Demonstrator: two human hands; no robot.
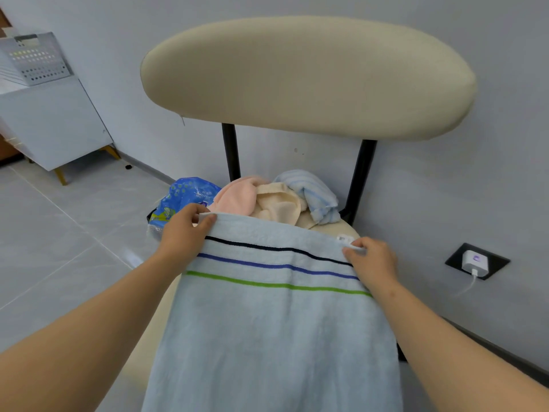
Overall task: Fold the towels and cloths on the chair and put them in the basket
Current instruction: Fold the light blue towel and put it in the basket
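Both hands hold a pale blue towel spread over the chair seat.

The left hand (185, 226) pinches one far corner of the striped towel (273, 322) and the right hand (371, 260) pinches the other, beside a small white label. The towel lies over the seat of the cream chair (306, 75), its black, blue and green stripes running across near the hands. Behind it, at the back of the seat, a pink cloth (237, 194), a cream cloth (279, 205) and a blue-and-white striped cloth (315, 188) lie heaped, with a blue plastic packet (181, 197) just left of them. The white perforated basket (35, 59) stands well apart on a white cabinet (53, 120) at the far left.
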